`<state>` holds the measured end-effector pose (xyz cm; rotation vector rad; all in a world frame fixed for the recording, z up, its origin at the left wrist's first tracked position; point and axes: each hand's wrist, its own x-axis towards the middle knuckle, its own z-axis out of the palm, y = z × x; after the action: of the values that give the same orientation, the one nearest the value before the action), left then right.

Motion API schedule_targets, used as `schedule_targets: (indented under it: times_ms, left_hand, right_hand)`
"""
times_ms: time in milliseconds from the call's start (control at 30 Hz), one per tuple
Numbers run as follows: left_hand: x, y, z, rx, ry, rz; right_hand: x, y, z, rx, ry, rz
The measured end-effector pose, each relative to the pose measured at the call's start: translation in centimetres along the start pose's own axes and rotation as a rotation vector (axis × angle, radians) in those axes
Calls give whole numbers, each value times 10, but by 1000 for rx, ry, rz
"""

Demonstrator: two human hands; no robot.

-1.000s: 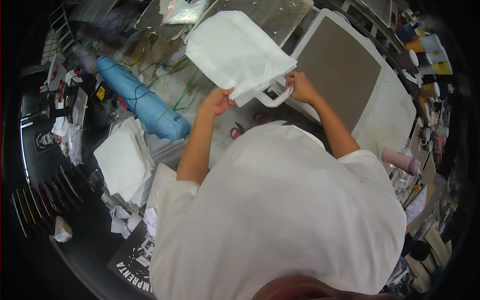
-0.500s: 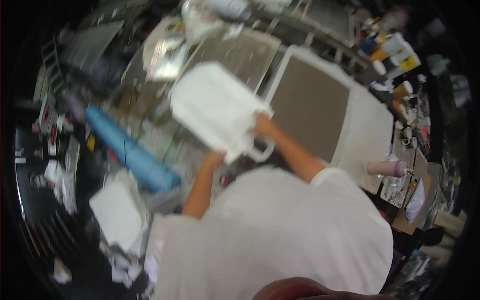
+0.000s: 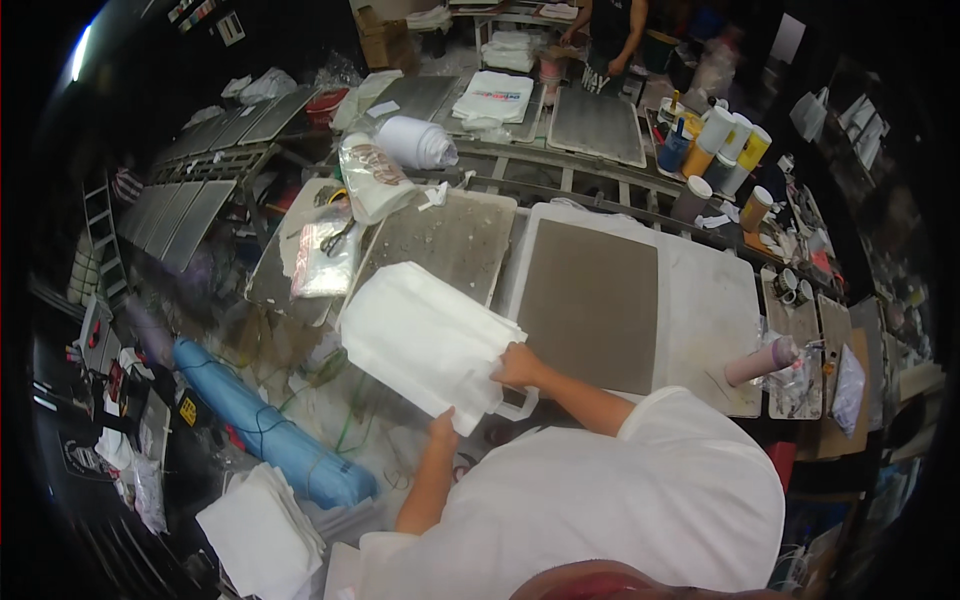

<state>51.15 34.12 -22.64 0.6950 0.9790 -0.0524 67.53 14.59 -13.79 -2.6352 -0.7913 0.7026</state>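
Bag, left hand gripping, right hand gripping

By the white table beside the right hand, a brown panel is borne; farther right, a pink cylinder.

Site: you are in a workshop; evidence: flat boards on metal frames, clustered coloured tubs, a corded blue roll.

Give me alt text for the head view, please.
A person's left hand and right hand hold a white bag by its handle edge. A brown panel lies to the right, a blue roll and white stack to the left.
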Motion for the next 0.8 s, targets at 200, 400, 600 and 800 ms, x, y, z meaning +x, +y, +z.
schedule_targets:
  times_ms: [200, 400, 600, 800]
  left_hand:
    - [-3, -1, -6, 13, 117, 6]
    - [-17, 2, -3, 48, 176, 185]
    - [-31, 14, 5, 491, 454, 358]
    - [-37, 9, 6, 608, 528, 497]
  right_hand:
    - [-18, -23, -58, 576, -356, 258]
    - [-23, -12, -79, 581, -329, 327]
    - [3, 11, -17, 154, -67, 274]
    - [-9, -14, 9, 184, 168, 402]
